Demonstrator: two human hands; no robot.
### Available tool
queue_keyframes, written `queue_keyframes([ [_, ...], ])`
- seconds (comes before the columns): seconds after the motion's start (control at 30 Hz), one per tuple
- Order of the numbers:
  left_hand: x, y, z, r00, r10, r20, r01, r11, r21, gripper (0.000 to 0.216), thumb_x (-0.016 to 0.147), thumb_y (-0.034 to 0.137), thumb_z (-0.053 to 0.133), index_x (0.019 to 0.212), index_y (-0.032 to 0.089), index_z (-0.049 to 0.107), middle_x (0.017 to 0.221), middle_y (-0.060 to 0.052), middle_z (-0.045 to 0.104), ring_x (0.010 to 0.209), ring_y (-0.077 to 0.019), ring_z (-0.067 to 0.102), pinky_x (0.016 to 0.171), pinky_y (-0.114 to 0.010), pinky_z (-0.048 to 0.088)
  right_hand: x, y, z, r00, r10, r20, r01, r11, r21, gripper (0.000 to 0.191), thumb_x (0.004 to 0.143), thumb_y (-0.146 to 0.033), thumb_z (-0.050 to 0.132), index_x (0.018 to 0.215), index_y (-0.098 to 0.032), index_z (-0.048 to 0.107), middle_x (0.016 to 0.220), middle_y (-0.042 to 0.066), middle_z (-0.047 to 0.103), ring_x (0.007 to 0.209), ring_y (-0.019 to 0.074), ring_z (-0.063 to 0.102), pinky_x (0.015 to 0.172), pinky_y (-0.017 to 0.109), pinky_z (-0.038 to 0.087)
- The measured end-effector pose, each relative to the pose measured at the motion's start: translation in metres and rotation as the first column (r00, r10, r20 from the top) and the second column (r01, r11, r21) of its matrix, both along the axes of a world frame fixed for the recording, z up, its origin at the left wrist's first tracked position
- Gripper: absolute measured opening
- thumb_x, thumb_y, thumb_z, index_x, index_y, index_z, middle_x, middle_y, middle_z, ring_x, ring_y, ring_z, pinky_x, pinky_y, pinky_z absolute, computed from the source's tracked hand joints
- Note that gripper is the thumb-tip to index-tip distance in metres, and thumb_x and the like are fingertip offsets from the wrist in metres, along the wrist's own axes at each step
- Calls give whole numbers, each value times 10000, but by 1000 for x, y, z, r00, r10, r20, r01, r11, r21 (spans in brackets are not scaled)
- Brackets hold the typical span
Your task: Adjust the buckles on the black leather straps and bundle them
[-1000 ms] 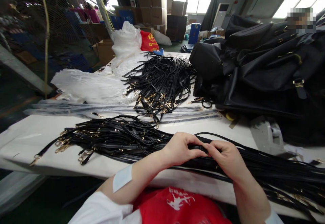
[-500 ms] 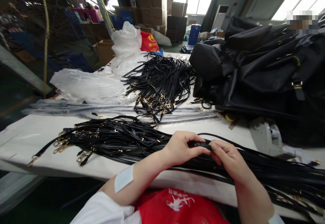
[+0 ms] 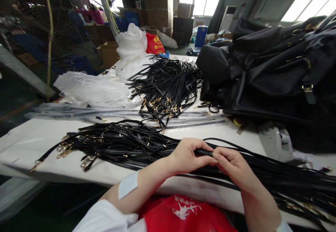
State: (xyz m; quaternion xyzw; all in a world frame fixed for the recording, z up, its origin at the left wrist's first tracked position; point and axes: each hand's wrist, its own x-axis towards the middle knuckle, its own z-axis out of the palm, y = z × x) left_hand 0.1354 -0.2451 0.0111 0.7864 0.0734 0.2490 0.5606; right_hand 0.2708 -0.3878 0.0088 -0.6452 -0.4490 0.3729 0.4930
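Both my hands meet over a long bundle of black straps [image 3: 131, 141] with gold clasps, laid along the front of the table. My left hand [image 3: 187, 156] curls its fingers and thumb around a black strap [image 3: 202, 151]. Against its fingertips, my right hand [image 3: 231, 160] pinches the same strap between thumb and forefinger. Part of the held strap is hidden behind the fingers. The bundle's strap ends run on to the right under my right forearm. Gold snap hooks [image 3: 64, 152] cluster at its left end.
Another heap of black straps [image 3: 170, 81] lies further back on the white table [image 3: 23, 141]. Clear plastic sleeves [image 3: 86, 111] stretch across the middle. Black bags [image 3: 273, 77] pile up at the right, beside a white tape dispenser [image 3: 273, 142]. Plastic wrap [image 3: 131, 46] stands behind.
My right hand has shifted slightly left along the strap, its fingertips now touching those of my left hand. The left hand stays nearly in place.
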Motion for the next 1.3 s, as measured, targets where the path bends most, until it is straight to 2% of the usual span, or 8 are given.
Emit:
queue_keyframes([
  [0.23,-28,37,24,997,72,1,-72,997,-6,245,750,332,798,899,139,769,802,-54,751,681,-145,652,622,-225,489,8,-5,3,992,91,-92,-97,993,-63,441,878,-592,615,808,-157,634,629,-3,555,484,83,434,434,196,340],
  [0.43,-73,74,30,972,229,-47,-226,973,47,308,841,431,681,781,135,746,668,-39,694,574,-135,612,537,-222,464,13,-10,4,960,191,206,-169,978,-119,344,910,-516,598,856,-186,677,709,18,627,608,131,552,536,214,448],
  [0.5,-96,92,30,890,456,6,-454,884,109,415,906,483,576,717,145,724,596,-26,645,525,-129,568,506,-228,432,19,-9,-2,927,173,333,-132,981,-144,337,917,-515,582,902,-202,704,739,27,666,630,151,601,570,224,495],
  [0.6,-131,126,30,666,742,83,-724,614,315,385,894,468,592,682,165,698,579,-19,627,555,-153,566,550,-258,436,31,-2,-16,866,122,485,-68,990,-127,338,888,-539,611,952,-232,736,850,49,735,751,200,693,698,257,571],
  [0.7,-154,155,30,481,868,123,-751,336,568,190,814,364,692,822,177,721,760,-49,714,746,-224,647,725,-329,501,42,6,-28,789,21,614,-4,1000,-29,339,854,-572,638,962,-272,753,1047,64,749,973,261,710,873,338,580],
  [0.77,-153,164,27,441,882,167,-733,246,634,162,818,304,685,911,176,721,909,-75,738,905,-255,664,860,-373,504,45,11,-32,751,-59,657,36,998,48,352,855,-594,621,960,-285,754,1089,66,743,1016,277,704,899,381,581],
  [1.0,-79,157,-7,674,730,-113,-417,502,758,130,907,237,609,954,186,719,985,-62,735,963,-223,662,894,-342,517,35,10,-26,727,-8,687,-45,997,59,285,897,-545,601,960,-310,749,1094,44,745,1035,251,709,898,353,596],
  [1.3,28,179,-59,749,574,-330,-82,576,814,401,927,146,509,1317,179,594,1365,-82,617,1281,-223,537,1137,-370,363,20,0,-26,730,95,677,-110,994,-20,243,932,-479,588,936,-284,733,1044,55,740,980,214,713,892,295,584],
])
